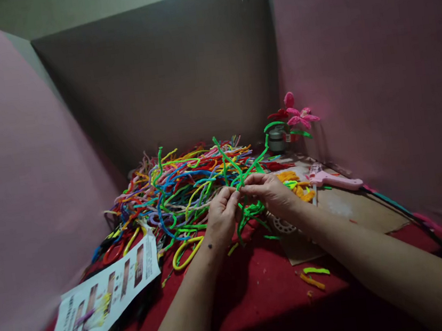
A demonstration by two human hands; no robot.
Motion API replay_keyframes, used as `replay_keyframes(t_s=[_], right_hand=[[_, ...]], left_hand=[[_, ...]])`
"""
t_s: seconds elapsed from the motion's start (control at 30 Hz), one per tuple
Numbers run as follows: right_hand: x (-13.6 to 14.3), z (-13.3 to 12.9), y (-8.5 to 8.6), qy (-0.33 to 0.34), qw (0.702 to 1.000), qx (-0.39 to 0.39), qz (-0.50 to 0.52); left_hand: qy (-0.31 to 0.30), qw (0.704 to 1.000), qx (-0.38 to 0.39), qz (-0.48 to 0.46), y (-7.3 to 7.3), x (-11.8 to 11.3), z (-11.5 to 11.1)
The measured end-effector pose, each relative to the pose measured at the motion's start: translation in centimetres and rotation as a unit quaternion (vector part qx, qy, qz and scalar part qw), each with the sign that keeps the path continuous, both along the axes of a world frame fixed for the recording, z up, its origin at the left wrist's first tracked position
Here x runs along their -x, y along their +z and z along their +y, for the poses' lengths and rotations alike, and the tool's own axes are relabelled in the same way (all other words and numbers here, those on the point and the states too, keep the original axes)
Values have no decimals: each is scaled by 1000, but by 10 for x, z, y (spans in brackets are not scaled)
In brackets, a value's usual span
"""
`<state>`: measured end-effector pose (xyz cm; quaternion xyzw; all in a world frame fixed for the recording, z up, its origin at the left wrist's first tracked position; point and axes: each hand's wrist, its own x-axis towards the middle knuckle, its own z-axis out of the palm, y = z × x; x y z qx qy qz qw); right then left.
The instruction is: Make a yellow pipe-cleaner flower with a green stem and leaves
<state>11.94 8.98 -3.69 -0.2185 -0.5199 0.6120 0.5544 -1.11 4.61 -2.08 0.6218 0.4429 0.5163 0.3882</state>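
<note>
Both my hands meet over the red cloth, pinching green pipe cleaners [237,170] where several of them cross. My left hand [223,213] has its thumb and forefinger closed on the crossing from the left. From the right, my right hand [269,192] pinches the same spot, fingertips almost touching the left ones. Green ends stick up and outward above the fingers, and more green loops [251,213] hang below. What lies exactly between the fingertips is too small to make out. Behind the hands spreads a large heap of multicoloured pipe cleaners [182,181].
A printed sheet [109,303] lies at the left. On the right are a pink glue gun [335,179], a cardboard piece [364,212] and orange pipe-cleaner pieces [302,190]. Pink flowers [301,118] stand at the back right. Short offcuts [312,281] lie in front on the red cloth [257,295].
</note>
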Motion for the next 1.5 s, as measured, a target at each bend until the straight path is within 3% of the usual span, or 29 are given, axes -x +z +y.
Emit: replay_keyframes(t_s=[0.27, 0.57, 0.7, 0.8, 0.9, 1.03, 1.23, 1.5], right_hand=[[4, -8, 4, -41, 997, -48, -41], [4, -5, 4, -18, 999, -4, 27], [3, -5, 8, 16, 997, 45, 68], [1, -5, 12, 29, 992, 71, 104], [0, -3, 14, -7, 992, 79, 103], [1, 2, 12, -57, 992, 66, 86], [-9, 8, 21, 14, 973, 155, 170], [-41, 19, 46, -32, 952, 177, 249]], left_hand=[[14, 1000, 5, 24, 2, 4, -2], [1, 999, 8, 32, 3, 5, -1], [-40, 998, 20, 54, 4, 7, -1], [9, 992, -4, 126, 1, 7, -1], [76, 964, -80, 242, -3, 6, -2], [85, 924, -123, 352, -9, -1, -5], [76, 876, -99, 465, -13, -8, -9], [-54, 947, -39, 314, -16, -11, -12]])
